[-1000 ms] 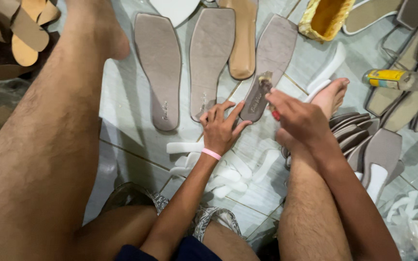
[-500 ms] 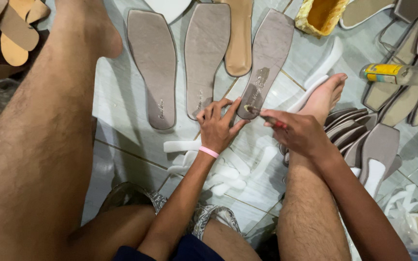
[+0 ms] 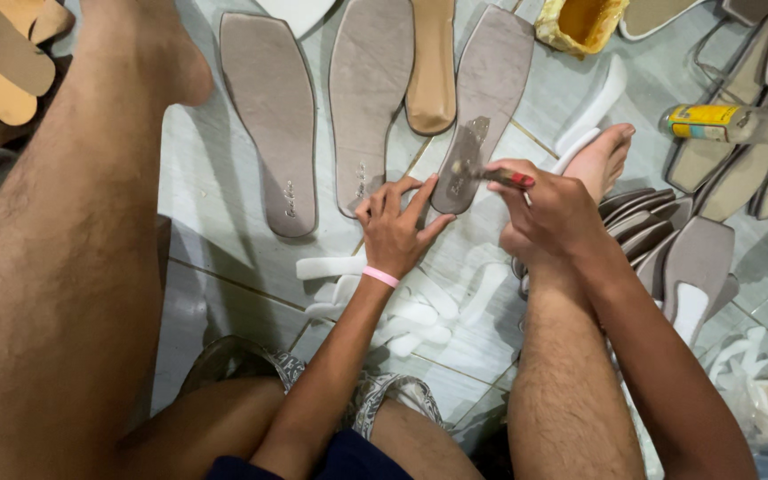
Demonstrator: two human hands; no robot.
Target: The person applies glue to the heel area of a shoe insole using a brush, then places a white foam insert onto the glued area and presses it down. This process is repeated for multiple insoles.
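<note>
I sit on a tiled floor with grey shoe insoles laid out ahead. My left hand [image 3: 397,227], with a pink band at the wrist, presses its fingers on the heel end of a grey insole [image 3: 484,107] that has a shiny wet patch. My right hand [image 3: 555,209] grips a small brush [image 3: 491,174] with a red handle, its tip on that wet patch. Two more grey insoles [image 3: 270,116] [image 3: 371,98] lie to the left, and a tan insole [image 3: 430,67] lies between them and the one I touch.
A yellow tub [image 3: 580,20] stands at the top. A yellow-labelled can [image 3: 713,123] lies on the right among more soles. Stacked grey soles [image 3: 668,258] sit by my right foot [image 3: 602,160]. White strips [image 3: 393,307] lie on the tiles [image 3: 224,293] between my legs. Tan soles [image 3: 11,62] are top left.
The grey insole was lifted off the floor a second ago; now it lies flat. My left hand holds its heel end down and the brush has come onto it.
</note>
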